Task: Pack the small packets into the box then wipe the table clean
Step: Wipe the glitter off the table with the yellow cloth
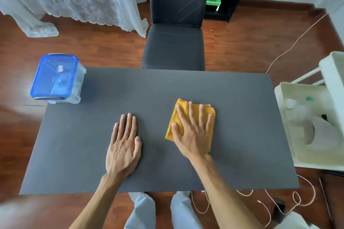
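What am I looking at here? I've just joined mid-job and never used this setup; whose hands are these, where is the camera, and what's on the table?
There is no machine: a person works with bare hands, and the single picture comes from a camera worn on their head, looking down. The left hand lies flat and empty on the dark grey table. The right hand presses flat on a folded yellow cloth, not closed around it. A clear box with a blue lid sits closed at the far left corner. No loose packets are visible.

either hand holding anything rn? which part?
Nothing is gripped. The right hand lies flat, fingers spread, on top of the folded yellow cloth, pressing it onto the table. The left hand rests flat on bare table.
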The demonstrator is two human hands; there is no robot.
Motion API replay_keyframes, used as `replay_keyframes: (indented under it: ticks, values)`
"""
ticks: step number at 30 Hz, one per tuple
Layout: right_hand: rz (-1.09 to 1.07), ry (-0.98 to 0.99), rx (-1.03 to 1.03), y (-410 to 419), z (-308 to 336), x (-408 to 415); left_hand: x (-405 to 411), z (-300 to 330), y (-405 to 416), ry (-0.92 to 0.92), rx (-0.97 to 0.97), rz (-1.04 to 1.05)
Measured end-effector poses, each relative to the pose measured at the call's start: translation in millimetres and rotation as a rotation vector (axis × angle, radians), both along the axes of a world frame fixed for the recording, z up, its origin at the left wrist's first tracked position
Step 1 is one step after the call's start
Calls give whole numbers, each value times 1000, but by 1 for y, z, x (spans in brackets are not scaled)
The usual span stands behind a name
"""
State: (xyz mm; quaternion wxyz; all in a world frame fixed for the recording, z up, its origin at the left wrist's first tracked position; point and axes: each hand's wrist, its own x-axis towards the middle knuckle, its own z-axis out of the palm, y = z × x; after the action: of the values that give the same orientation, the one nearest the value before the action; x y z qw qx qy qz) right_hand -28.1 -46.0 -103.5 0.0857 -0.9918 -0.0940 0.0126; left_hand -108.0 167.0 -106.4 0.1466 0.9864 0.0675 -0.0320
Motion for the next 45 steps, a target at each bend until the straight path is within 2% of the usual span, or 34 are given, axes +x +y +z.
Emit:
replay_keyframes:
  ticks: [3, 5, 7, 9, 11, 13, 14, 17, 18, 20, 22, 24, 27, 29, 31, 34, 36, 38, 41, 43, 45]
  values:
    - [339, 14, 63, -2, -15, -53, 6, 1, -21, -3, -34, -17]
    - [407, 41, 47, -44, -20, -93, 8, 0, -26, -18, -35, -22]
    - [319, 59, 30, -115, -18, -102, 7, -1, -28, -21, -24, -35]
    - [129, 57, -22, -175, -9, -77, 4, -2, -35, -18, -8, -45]
    - [-112, 28, -53, -186, 0, -28, 9, -2, -51, -19, -15, -19]
    - [-208, 0, -40, -152, 5, 8, 19, -2, -78, -18, -38, 3]
    - [-139, -9, -12, -131, 4, 14, 26, -2, -92, -24, -53, 8]
    - [262, -16, 39, -105, -15, -22, 45, -1, -113, -29, -96, 30]
    - [362, 5, 34, -117, -17, -41, 49, -2, -114, -29, -95, 23]
    - [408, 23, 20, -164, -20, -62, 51, -3, -110, -31, -73, -8]
    - [281, 60, -12, -221, -15, -61, 50, -4, -106, -28, -51, -34]
    - [59, 86, -51, -257, -8, -35, 53, -4, -106, -28, -34, -24]
    - [-171, 46, -83, -234, -1, 33, 66, -4, -109, -16, -19, 0]
    - [-108, 19, -56, -189, 1, 64, 75, -4, -110, -18, -15, -9]
    - [52, -10, 4, -150, -3, 61, 83, -4, -109, -22, -21, -18]
    - [292, 23, 78, -127, -15, -5, 88, -4, -107, -34, -17, -29]
    - [362, 50, 94, -156, -16, -38, 91, -3, -106, -33, -23, -37]
    - [261, 59, 62, -206, -14, -28, 94, -1, -105, -34, -28, -44]
    - [-64, 42, -22, -248, -10, 51, 101, 0, -104, -33, -28, -34]
    - [-155, -3, -65, -225, -5, 110, 107, 0, -104, -34, -26, -27]
    - [-80, -37, -76, -175, -3, 149, 113, 0, -102, -35, -32, -20]
